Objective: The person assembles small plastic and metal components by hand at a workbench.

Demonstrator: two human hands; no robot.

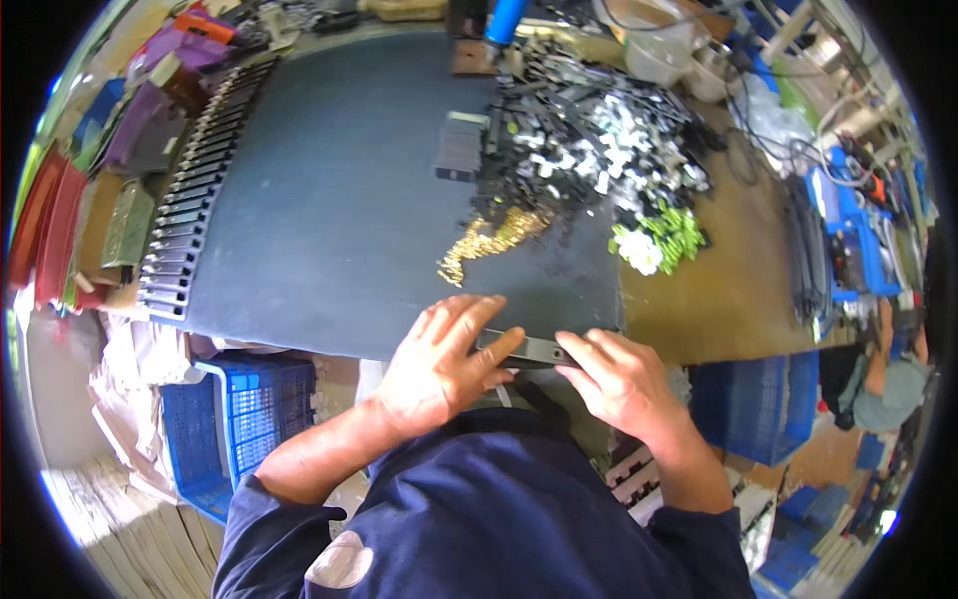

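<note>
Close to my body, at the table's near edge, both hands grip a dark grey, narrow, flat-sided part with a small dark hole toward its right end. My left hand closes over its left end, thumb along the top. Fingertips of my right hand pinch the right end. Just beyond the hands lies a trail of small brass-coloured pieces. Bright green pieces and a few white pieces sit farther right. Behind them spreads a heap of black and shiny parts.
A row of similar dark parts lines the left of the dark mat. Grey flat pieces lie mid-table. Blue crates stand below the edge, one left, one right. Cables and blue bins crowd the far right.
</note>
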